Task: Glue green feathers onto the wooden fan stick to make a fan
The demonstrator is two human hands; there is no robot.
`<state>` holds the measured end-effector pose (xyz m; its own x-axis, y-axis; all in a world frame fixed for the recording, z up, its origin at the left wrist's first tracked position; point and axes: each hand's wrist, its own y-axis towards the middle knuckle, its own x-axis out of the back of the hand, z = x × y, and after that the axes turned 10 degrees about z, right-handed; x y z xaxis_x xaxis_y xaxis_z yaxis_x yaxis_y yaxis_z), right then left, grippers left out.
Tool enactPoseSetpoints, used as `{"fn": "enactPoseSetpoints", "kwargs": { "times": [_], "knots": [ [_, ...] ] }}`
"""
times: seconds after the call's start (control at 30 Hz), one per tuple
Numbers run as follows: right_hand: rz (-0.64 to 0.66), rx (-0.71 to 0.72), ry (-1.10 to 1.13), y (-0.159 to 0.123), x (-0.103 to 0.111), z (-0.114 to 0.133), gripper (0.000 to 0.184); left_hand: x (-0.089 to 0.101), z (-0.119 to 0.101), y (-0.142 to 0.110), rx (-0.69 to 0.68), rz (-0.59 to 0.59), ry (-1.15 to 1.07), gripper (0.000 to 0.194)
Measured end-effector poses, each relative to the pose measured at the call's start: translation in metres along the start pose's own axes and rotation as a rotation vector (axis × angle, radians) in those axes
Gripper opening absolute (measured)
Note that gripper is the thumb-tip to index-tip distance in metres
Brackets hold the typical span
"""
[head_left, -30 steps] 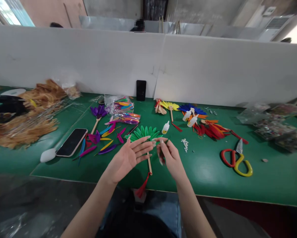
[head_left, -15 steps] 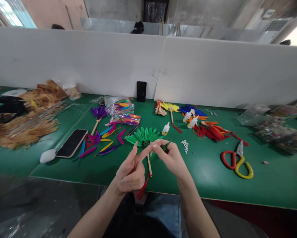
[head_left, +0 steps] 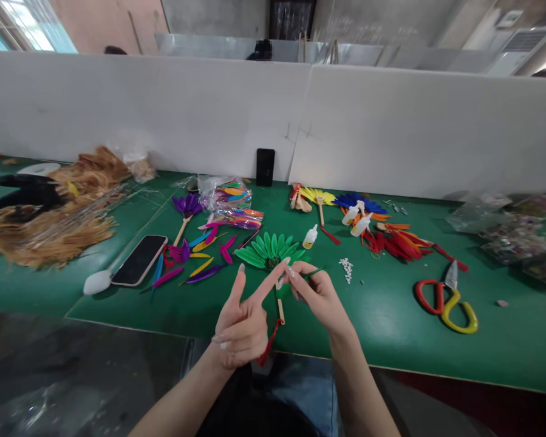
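My left hand (head_left: 245,328) has its index finger and thumb stretched out and apart, with the other fingers curled in. Its index fingertip meets the fingertips of my right hand (head_left: 316,294). My right hand is closed in a pinch on a green feather (head_left: 317,272), whose narrow end sticks out past the fingers; the rest of it is mostly hidden. Just beyond both hands lies a green feather fan (head_left: 273,247) with a wooden handle (head_left: 280,309) and a red tassel (head_left: 269,346). A small glue bottle (head_left: 310,237) stands to the fan's right.
White beads (head_left: 346,269) lie right of my hands, then red-and-yellow scissors (head_left: 446,301). Loose coloured feathers (head_left: 201,267), a purple feather fan (head_left: 187,206) and a phone (head_left: 139,260) lie leftward. Behind are yellow (head_left: 317,195) and blue (head_left: 355,201) fans and a white partition (head_left: 163,115).
The view has shifted slightly, so things on the table appear a little further right. My left index finger still touches my right fingertips; the left hand has turned a little.
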<state>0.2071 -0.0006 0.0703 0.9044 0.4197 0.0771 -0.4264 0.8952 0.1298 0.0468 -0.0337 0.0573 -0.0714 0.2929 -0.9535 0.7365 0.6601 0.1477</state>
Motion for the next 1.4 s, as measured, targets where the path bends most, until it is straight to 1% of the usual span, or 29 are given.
{"fn": "enactPoseSetpoints", "kwargs": {
  "times": [0.1, 0.2, 0.43, 0.57, 0.67, 0.8, 0.97, 1.1, 1.17, 1.2, 1.27, 1.3, 1.33, 1.37, 1.4],
  "knots": [
    [-0.059, -0.006, -0.068, -0.001, -0.002, -0.001, 0.031, -0.002, -0.002, 0.0, 0.044, 0.115, -0.046, 0.066],
    [-0.067, 0.011, -0.124, -0.003, -0.006, 0.0, 0.03, 0.0, -0.001, 0.0, 0.058, 0.172, -0.065, 0.065],
    [-0.091, 0.091, -0.171, -0.003, -0.011, 0.003, 0.029, 0.006, 0.008, -0.002, 0.084, 0.113, -0.03, 0.067],
    [-0.172, 0.105, -0.181, -0.001, -0.016, 0.001, 0.034, 0.007, 0.014, -0.002, 0.09, 0.057, 0.01, 0.062],
    [-0.218, 0.105, -0.197, -0.001, -0.02, -0.002, 0.035, 0.006, 0.015, -0.001, 0.074, 0.069, -0.006, 0.06],
    [-0.173, 0.116, -0.339, -0.004, -0.021, -0.002, 0.031, 0.008, 0.015, -0.005, 0.053, 0.082, -0.028, 0.057],
    [-0.052, 0.177, -0.447, -0.016, -0.013, 0.002, 0.033, 0.014, 0.025, -0.011, 0.019, -0.028, 0.032, 0.054],
    [0.046, 0.198, -0.496, -0.03, -0.012, 0.005, 0.03, 0.009, 0.032, -0.014, -0.042, -0.059, -0.008, 0.054],
    [0.048, 0.189, -0.471, -0.036, -0.011, 0.004, 0.03, 0.01, 0.031, -0.023, -0.1, -0.04, -0.036, 0.055],
    [0.03, 0.175, -0.447, -0.039, -0.009, 0.002, 0.03, 0.014, 0.029, -0.032, -0.13, -0.035, -0.039, 0.054],
    [-0.033, 0.124, -0.393, -0.045, -0.004, -0.005, 0.03, 0.027, 0.025, -0.059, -0.151, -0.008, 0.017, 0.054],
    [-0.06, 0.09, -0.368, -0.047, -0.001, -0.009, 0.03, 0.034, 0.023, -0.077, -0.116, -0.023, 0.081, 0.05],
    [-0.082, 0.054, -0.345, -0.049, 0.003, -0.013, 0.029, 0.041, 0.02, -0.096, -0.054, -0.057, 0.166, 0.045],
    [-0.099, 0.02, -0.323, -0.051, 0.006, -0.018, 0.029, 0.046, 0.017, -0.116, 0.032, -0.147, 0.276, 0.04],
    [-0.114, -0.011, -0.301, -0.053, 0.009, -0.023, 0.028, 0.048, 0.014, -0.135, 0.102, -0.264, 0.414, 0.035]
  ]
}}
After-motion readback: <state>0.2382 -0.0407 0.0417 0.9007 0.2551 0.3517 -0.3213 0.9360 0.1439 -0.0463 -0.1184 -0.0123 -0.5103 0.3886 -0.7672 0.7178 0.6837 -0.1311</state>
